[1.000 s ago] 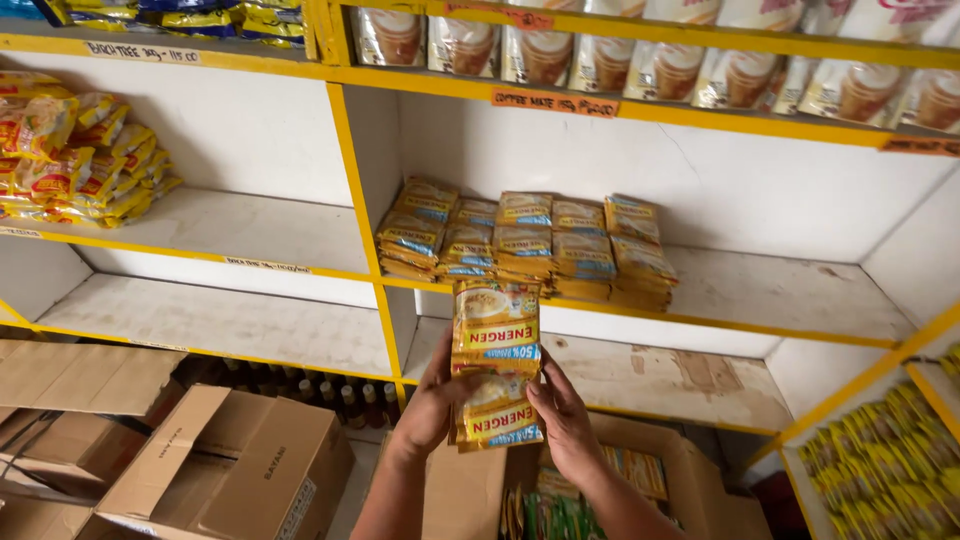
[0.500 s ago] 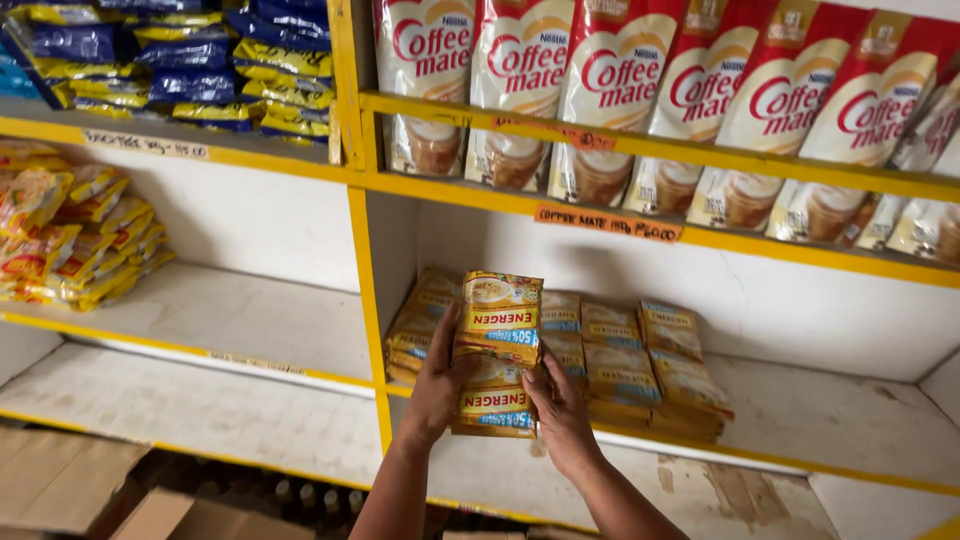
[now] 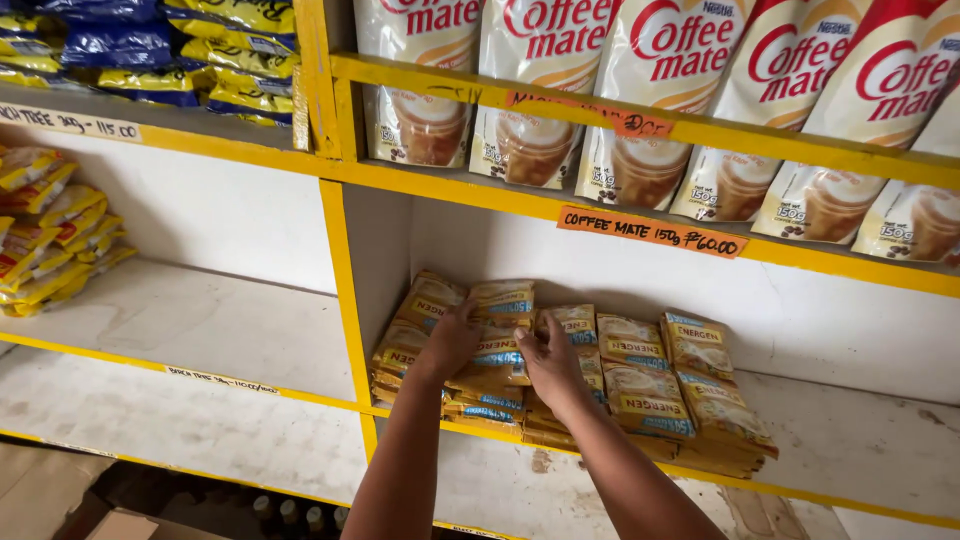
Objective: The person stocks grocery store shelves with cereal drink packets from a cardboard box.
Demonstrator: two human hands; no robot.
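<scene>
Fingers [image 3: 470, 318] of left hand [image 3: 452, 340] and right hand [image 3: 548, 358] closed on gold sachet strip [image 3: 497, 335] | over sachet stacks [image 3: 640, 385] on white shelf [image 3: 880, 440] | creamer bags [image 3: 640, 110] at 12 o'clock

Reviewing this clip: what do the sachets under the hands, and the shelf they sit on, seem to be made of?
The gold sachets look like thin plastic or foil laminate: glossy, printed, slightly crinkled, with flat sealed edges. The shelf looks like painted board, probably wood: matt white, scuffed and stained, with a yellow front edge. The left hand and right hand press on the sachets.
</scene>
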